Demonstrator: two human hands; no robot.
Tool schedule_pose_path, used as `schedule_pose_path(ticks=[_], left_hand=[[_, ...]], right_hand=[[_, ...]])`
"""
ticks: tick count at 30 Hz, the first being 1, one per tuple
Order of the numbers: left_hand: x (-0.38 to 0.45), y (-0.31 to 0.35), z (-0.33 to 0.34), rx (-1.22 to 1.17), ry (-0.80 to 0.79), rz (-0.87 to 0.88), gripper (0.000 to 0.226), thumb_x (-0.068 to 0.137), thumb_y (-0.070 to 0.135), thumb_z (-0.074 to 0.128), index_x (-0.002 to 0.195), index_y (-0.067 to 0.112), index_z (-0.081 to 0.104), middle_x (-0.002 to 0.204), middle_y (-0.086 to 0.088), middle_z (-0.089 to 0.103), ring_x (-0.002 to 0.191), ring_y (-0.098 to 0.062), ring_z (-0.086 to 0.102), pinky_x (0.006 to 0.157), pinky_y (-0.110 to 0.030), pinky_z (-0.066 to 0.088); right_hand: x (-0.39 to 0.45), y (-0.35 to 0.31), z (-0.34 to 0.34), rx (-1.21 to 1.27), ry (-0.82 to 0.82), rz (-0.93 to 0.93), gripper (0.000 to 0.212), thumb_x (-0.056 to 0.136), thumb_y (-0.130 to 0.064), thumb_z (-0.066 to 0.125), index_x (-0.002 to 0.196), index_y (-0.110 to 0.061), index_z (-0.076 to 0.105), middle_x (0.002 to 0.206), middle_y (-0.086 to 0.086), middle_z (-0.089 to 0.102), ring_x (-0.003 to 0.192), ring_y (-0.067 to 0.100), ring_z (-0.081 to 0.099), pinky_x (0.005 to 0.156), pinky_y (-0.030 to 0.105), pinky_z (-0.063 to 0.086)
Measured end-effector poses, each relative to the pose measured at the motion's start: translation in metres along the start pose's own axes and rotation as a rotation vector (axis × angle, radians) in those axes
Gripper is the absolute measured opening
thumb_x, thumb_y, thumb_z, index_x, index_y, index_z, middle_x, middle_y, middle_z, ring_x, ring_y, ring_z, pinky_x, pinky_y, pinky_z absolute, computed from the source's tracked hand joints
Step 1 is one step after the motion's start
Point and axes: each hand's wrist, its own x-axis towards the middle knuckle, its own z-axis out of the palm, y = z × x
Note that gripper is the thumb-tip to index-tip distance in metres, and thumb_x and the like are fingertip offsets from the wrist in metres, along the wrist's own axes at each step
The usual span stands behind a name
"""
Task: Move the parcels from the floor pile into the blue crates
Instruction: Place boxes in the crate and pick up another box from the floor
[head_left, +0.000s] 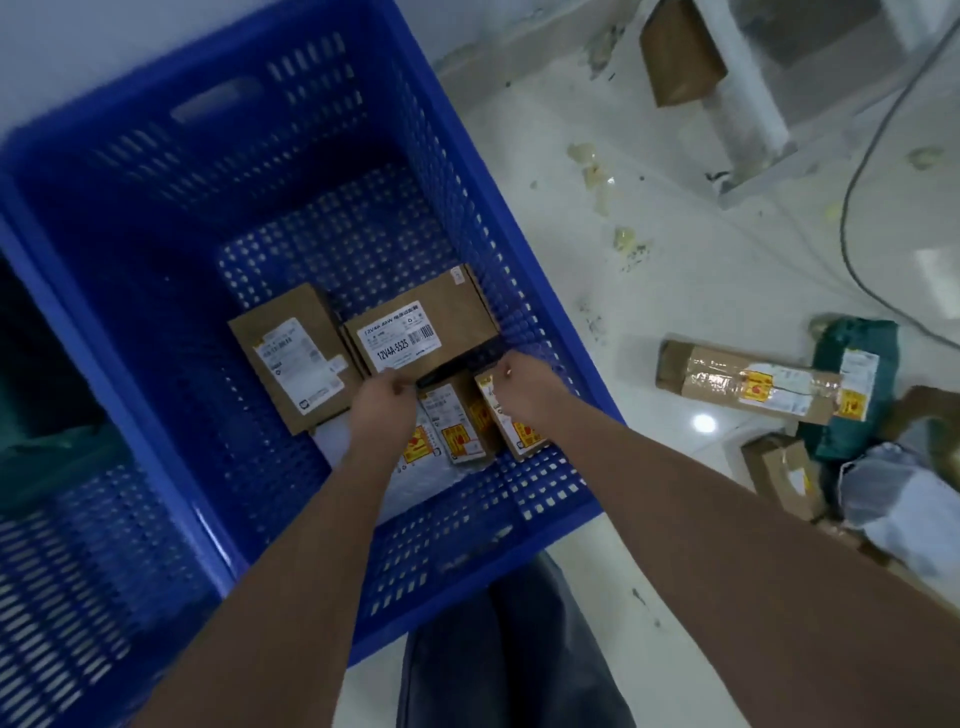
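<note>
Brown cardboard makes up the box (422, 325) that both hands hold inside the blue crate (270, 171), low over its perforated floor and near its right wall. It is a flat rectangular carton with a white label printed "12V4A-5525" and a barcode on its top face. Its long axis runs from lower left to upper right in the view, and the label text follows the same slant. The left hand (382, 410) pinches the box's near edge at the left end with fingers curled closed on it, and the right hand (524, 387) grips the same near edge toward the right end. Beside it to the left lies another brown box (296, 358) with a white label, its long axis pointing away and slightly left. Under the hands lie two narrow cartons (467, 426) with yellow and red stickers, and a white padded mailer (415, 483). On the pale tiled floor to the right sits the pile: a taped long carton (737, 379), a green bag (852, 384) and a grey bag (893, 499).
</note>
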Motion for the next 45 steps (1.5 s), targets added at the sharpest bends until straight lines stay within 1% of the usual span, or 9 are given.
schedule_pose_path(ticks=[3, 8, 12, 16, 23, 29, 33, 38, 45], left_hand=[[-0.023, 0.018, 0.004, 0.024, -0.071, 0.067, 0.030, 0.097, 0.010, 0.039, 0.117, 0.008, 0.062, 0.099, -0.015, 0.066, 0.073, -0.020, 0.055, 0.051, -0.022, 0.037], [-0.047, 0.048, 0.005, 0.099, -0.099, 0.185, 0.032, 0.098, 0.015, 0.038, 0.119, 0.009, 0.062, 0.114, -0.015, 0.064, 0.101, -0.030, 0.059, 0.078, -0.030, 0.046], [-0.055, 0.064, 0.018, 0.131, -0.071, 0.268, 0.032, 0.099, 0.021, 0.039, 0.117, 0.011, 0.063, 0.103, -0.008, 0.066, 0.077, -0.016, 0.056, 0.059, -0.020, 0.041], [-0.067, 0.087, 0.052, 0.064, -0.005, 0.343, 0.029, 0.098, 0.020, 0.039, 0.114, 0.010, 0.062, 0.104, -0.011, 0.067, 0.086, -0.022, 0.061, 0.078, -0.038, 0.051], [-0.120, 0.135, 0.144, 0.153, 0.039, 0.630, 0.026, 0.099, 0.020, 0.038, 0.099, 0.005, 0.058, 0.084, -0.011, 0.062, 0.074, -0.025, 0.055, 0.067, -0.039, 0.045], [-0.151, 0.161, 0.234, 0.623, -0.322, 0.516, 0.025, 0.099, 0.019, 0.037, 0.088, 0.002, 0.052, 0.086, -0.010, 0.053, 0.083, -0.025, 0.052, 0.073, -0.035, 0.043], [-0.166, 0.181, 0.289, 0.897, -0.583, 0.257, 0.035, 0.091, 0.008, 0.038, 0.057, 0.012, 0.031, 0.062, -0.004, 0.035, 0.057, -0.017, 0.036, 0.055, -0.028, 0.028], [-0.188, 0.211, 0.338, 0.967, -0.585, 0.280, 0.016, 0.094, 0.010, 0.040, 0.087, 0.004, 0.053, 0.088, -0.013, 0.053, 0.081, -0.025, 0.051, 0.076, -0.035, 0.046], [-0.186, 0.258, 0.413, 0.971, -0.598, 0.269, 0.034, 0.097, 0.018, 0.040, 0.116, -0.006, 0.055, 0.120, -0.026, 0.059, 0.112, -0.038, 0.057, 0.094, -0.040, 0.047]], right_hand=[[-0.019, 0.006, -0.020, 0.192, 0.052, 0.037, 0.022, 0.095, -0.018, 0.037, 0.074, -0.016, 0.045, 0.091, 0.013, 0.059, 0.096, 0.036, 0.063, 0.075, 0.039, 0.048], [-0.051, 0.024, -0.054, 0.499, 0.196, 0.099, 0.017, 0.092, -0.016, 0.037, 0.080, -0.013, 0.049, 0.087, 0.015, 0.061, 0.076, 0.028, 0.062, 0.074, 0.042, 0.054], [-0.077, 0.067, -0.071, 0.656, 0.287, 0.154, 0.015, 0.093, -0.016, 0.039, 0.088, -0.009, 0.051, 0.084, 0.016, 0.063, 0.070, 0.029, 0.062, 0.075, 0.047, 0.055], [-0.095, 0.137, -0.079, 0.803, 0.367, 0.268, 0.013, 0.094, -0.017, 0.040, 0.091, -0.010, 0.051, 0.073, 0.007, 0.059, 0.057, 0.020, 0.055, 0.056, 0.032, 0.048], [-0.125, 0.265, -0.088, 0.991, 0.420, 0.459, 0.015, 0.093, -0.009, 0.037, 0.081, -0.009, 0.046, 0.068, 0.008, 0.054, 0.051, 0.019, 0.053, 0.051, 0.027, 0.045], [-0.154, 0.343, -0.109, 1.069, 0.413, 0.504, 0.017, 0.094, -0.012, 0.037, 0.094, -0.004, 0.053, 0.071, 0.010, 0.056, 0.054, 0.018, 0.054, 0.053, 0.028, 0.044], [-0.172, 0.391, -0.130, 1.149, 0.402, 0.504, 0.028, 0.096, -0.013, 0.037, 0.108, 0.004, 0.056, 0.077, 0.013, 0.056, 0.055, 0.018, 0.051, 0.052, 0.026, 0.042], [-0.195, 0.455, -0.145, 1.202, 0.474, 0.543, 0.018, 0.096, -0.014, 0.037, 0.100, -0.007, 0.053, 0.074, 0.009, 0.056, 0.055, 0.016, 0.053, 0.053, 0.027, 0.042], [-0.202, 0.536, -0.161, 1.267, 0.501, 0.694, 0.013, 0.093, -0.012, 0.040, 0.085, -0.011, 0.049, 0.074, 0.012, 0.057, 0.059, 0.024, 0.055, 0.055, 0.028, 0.045]])
